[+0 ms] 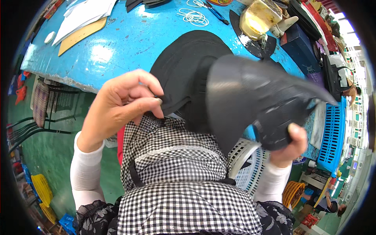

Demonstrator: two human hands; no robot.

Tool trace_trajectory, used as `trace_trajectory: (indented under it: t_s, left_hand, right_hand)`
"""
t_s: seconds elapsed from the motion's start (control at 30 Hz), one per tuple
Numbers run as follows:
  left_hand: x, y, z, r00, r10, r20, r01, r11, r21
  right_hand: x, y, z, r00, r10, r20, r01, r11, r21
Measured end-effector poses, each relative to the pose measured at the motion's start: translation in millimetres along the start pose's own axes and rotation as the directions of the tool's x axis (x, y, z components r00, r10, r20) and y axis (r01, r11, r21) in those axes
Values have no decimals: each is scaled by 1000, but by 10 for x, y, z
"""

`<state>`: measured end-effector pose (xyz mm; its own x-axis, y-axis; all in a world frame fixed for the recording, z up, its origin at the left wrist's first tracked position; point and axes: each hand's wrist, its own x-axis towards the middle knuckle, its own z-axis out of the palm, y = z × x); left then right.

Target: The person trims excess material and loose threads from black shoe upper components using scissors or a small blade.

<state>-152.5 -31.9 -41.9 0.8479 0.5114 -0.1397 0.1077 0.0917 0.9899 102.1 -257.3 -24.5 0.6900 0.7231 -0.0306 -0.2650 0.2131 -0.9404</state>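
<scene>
In my right hand [291,147] is a stack of curved black sheet pieces [239,90], raised over the table edge and smeared by motion; the fingers close on its lower right end. My left hand [129,98] has its thumb and fingers pinched together at the left rim of another rounded black piece [188,47]. That piece lies partly on the blue table [129,39] and reaches over its near edge toward my checked apron [184,203]. The raised stack hides part of it. What exactly sits between my left fingertips is mostly hidden.
A jar of yellowish stuff [260,19] stands on a black piece at the back right. Near it lie blue-handled cutters [217,13] and white cord [194,17]. Papers [84,17] are far left. A white basket [244,164] and blue crate [332,135] stand right; another person [331,205] is beyond.
</scene>
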Motion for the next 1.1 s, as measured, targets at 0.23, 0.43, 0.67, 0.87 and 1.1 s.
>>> trace_trajectory:
  t_s: [0.23, 0.43, 0.67, 0.87, 1.1]
  left_hand:
    - [191, 237, -664, 991, 26, -134, 8, 969, 249]
    - [522, 536, -599, 970, 200, -139, -97, 840, 534]
    - [1216, 369, 181, 845, 94, 527, -360, 828, 429]
    - [1368, 59, 519, 802, -36, 596, -314, 824, 472]
    - [1404, 51, 545, 809, -128, 574, -245, 814, 527]
  right_hand:
    - [446, -219, 415, 781, 69, 621, 605, 167, -779]
    - [287, 136, 459, 671, 534, 515, 477, 221, -850]
    - [456, 200, -42, 944, 280, 173, -73, 691, -719]
    - [486, 280, 43, 915, 325, 238, -38, 657, -753]
    - [561, 70, 73, 880, 432, 198, -122, 609, -784]
